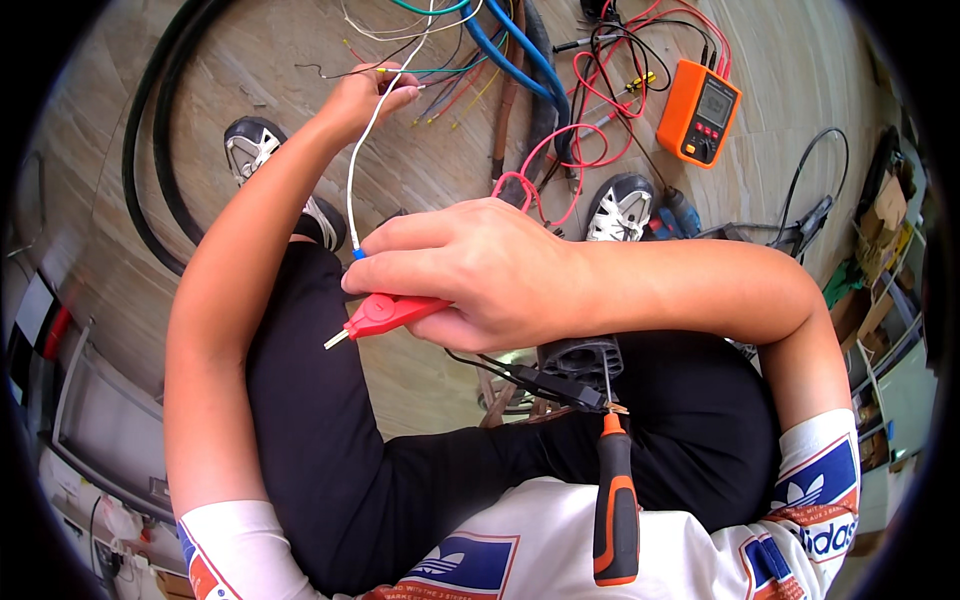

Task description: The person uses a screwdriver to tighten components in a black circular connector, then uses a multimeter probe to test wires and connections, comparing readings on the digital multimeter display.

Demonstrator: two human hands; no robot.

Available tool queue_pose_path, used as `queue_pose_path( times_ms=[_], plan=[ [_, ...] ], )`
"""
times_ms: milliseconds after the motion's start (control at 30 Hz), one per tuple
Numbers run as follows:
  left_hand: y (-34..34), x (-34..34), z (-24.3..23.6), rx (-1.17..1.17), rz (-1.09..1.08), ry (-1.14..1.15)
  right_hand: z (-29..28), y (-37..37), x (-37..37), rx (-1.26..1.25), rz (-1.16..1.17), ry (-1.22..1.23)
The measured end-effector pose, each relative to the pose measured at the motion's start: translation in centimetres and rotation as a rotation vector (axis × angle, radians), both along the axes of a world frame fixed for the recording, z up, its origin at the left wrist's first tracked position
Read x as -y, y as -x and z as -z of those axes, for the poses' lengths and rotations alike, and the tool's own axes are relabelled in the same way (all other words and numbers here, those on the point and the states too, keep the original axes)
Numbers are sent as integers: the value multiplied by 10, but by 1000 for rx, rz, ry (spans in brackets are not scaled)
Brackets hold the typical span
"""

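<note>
My left hand [368, 102] is closed at the far left of centre, its fingertips pinching the ends of thin wires [400, 72]. Nearer to me, my right hand [480, 265] grips a red alligator clip [380, 314], whose metal jaws point to the lower left. The same hand's fingers pinch a white wire [353, 185] by its blue end. Over my lap lies a black and orange screwdriver [615, 510]. A black alligator clip [560, 386] sits at its metal shaft, close to a dark ribbed tube end [585, 357].
An orange meter [700, 112] rests on the floor at the far right, with tangled red and black leads [600, 130] beside it. Thick black cable [135, 150] curves at the left. Blue cables [515, 45] run at the top. Boxes [880, 220] and shelving stand right.
</note>
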State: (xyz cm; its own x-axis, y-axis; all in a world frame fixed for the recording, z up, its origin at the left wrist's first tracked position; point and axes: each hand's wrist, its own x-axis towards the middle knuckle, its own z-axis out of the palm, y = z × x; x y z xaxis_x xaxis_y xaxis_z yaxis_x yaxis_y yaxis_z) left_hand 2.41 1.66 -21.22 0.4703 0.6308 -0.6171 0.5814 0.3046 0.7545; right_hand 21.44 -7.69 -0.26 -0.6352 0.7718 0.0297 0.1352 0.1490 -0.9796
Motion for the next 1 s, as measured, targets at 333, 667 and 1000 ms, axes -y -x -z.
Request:
queue_pose_path(
  times_ms=[333,667,1000],
  plan=[
    [1,6,-17,46,-14,213,0,0,0,22,-26,14],
    [60,5,-28,-343,242,-171,-3,-3,-1,128,-135,57],
    [94,1,3,-555,320,-437,-5,-4,-6,152,-160,85]
  ],
)
